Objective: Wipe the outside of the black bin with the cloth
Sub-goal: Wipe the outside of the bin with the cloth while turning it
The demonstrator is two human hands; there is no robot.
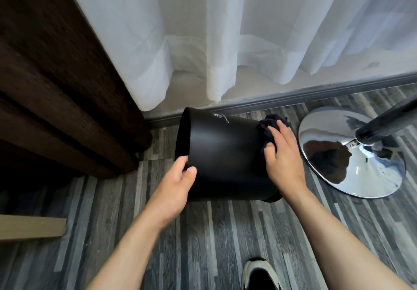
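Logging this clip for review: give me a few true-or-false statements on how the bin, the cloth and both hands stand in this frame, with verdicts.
1. The black bin is tipped on its side, its open mouth toward the brown curtain. True.
2. The left hand presses the cloth against the bin. False: it grips the bin's rim; the right hand presses the dark cloth.
3. The cloth is white. False: it is dark, near navy or black.
4. A chrome stool base stands on the floor to the right of the bin. True.
5. The cloth lies at the bin's bottom end. True.
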